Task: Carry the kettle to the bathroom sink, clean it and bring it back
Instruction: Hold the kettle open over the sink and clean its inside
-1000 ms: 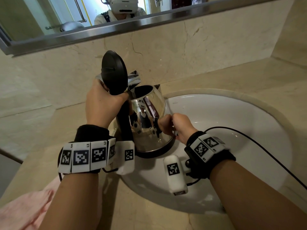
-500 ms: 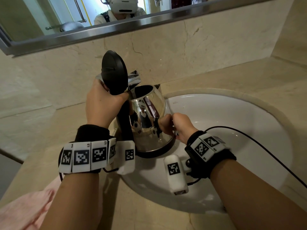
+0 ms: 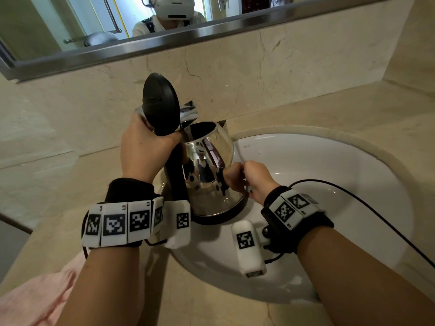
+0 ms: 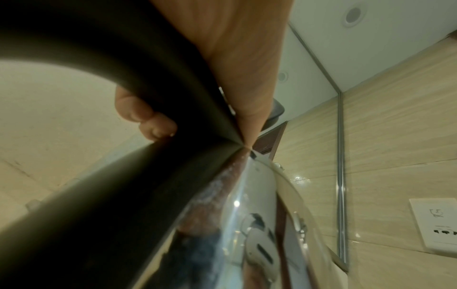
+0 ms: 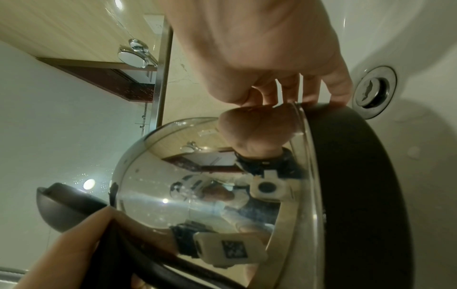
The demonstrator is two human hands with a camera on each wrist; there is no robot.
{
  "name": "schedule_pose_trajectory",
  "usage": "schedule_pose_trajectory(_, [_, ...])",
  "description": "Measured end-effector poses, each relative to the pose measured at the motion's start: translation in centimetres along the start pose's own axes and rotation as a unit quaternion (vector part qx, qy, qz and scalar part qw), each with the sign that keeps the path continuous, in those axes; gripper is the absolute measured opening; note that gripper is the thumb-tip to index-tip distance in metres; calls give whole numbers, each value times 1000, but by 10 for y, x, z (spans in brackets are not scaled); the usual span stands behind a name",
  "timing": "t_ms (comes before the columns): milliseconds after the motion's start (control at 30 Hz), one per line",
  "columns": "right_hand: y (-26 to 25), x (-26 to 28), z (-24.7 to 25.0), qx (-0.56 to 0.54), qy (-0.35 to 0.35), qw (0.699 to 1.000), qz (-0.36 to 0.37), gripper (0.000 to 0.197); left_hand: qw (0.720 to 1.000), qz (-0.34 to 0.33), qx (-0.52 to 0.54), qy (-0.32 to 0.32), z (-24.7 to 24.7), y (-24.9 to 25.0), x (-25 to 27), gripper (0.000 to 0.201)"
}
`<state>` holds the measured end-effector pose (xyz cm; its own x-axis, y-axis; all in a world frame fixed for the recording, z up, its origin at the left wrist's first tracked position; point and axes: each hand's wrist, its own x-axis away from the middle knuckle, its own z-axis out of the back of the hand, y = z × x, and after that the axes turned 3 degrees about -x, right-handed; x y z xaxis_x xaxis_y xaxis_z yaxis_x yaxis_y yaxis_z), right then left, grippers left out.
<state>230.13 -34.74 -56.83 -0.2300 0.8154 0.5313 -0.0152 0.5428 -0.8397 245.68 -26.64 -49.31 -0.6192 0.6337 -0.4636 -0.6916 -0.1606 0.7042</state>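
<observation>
A shiny steel kettle (image 3: 211, 175) with a black base and an upright open black lid (image 3: 162, 109) hangs over the left rim of the white sink (image 3: 329, 165). My left hand (image 3: 146, 151) grips the top of its black handle (image 4: 148, 97), fingers wrapped round it. My right hand (image 3: 249, 177) has its fingers curled, with the tips against the kettle's lower right wall just above the base ring; I see nothing held in it. In the right wrist view the fingertips (image 5: 284, 88) meet the mirrored kettle body (image 5: 197, 185), with the drain (image 5: 374, 91) beyond.
A chrome tap (image 3: 188, 114) stands behind the lid against the marble splashback. A pink towel (image 3: 35, 300) lies on the counter at lower left. A black cable (image 3: 376, 215) runs from my right wrist across the basin. A wall socket (image 4: 435, 224) sits on the tiled wall.
</observation>
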Motion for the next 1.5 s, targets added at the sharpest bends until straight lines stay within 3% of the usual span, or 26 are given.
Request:
schedule_pose_trajectory(1267, [-2,-1,-2,35,-2,999,-3,41,1000,-2,-2,0,-1,-1,0,42])
schedule_pose_trajectory(1500, [-3,5,0,-2,0,1000,-4,42,1000,3,-10,-1,0,0,0,44])
